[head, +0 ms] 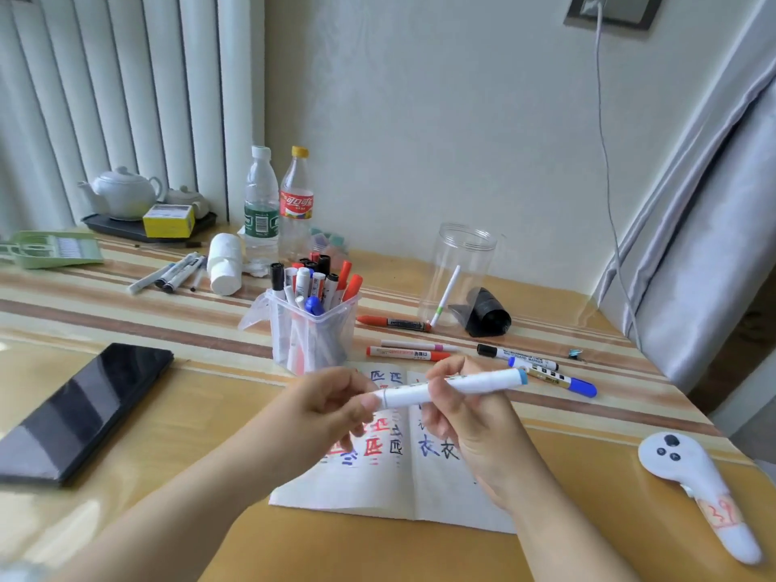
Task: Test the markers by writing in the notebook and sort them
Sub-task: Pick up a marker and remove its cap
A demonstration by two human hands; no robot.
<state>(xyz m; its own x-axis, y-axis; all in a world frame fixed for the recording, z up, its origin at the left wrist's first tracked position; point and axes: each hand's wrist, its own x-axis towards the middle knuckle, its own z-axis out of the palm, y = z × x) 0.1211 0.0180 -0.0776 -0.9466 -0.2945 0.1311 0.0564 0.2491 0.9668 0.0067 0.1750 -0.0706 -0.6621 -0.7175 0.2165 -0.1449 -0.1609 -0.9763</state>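
Both my hands hold one white marker with a light-blue end (483, 382) level above the open notebook (378, 489). My left hand (331, 403) pinches its left end, and my right hand (466, 409) grips the barrel near the middle. The notebook pages carry red, blue and black written characters. A clear plastic holder (313, 333) behind the notebook is packed with several markers. Loose red, black and blue markers (495, 357) lie to the right of the holder. Another group of markers (172, 273) lies at the far left.
A black tablet (79, 411) lies at the left. A clear jar (460, 270) holds one thin pen beside a black roll (485, 312). Two bottles (279, 207), a white tub (226, 262) and a teapot tray (126, 199) stand at the back. A white controller (697, 485) lies right.
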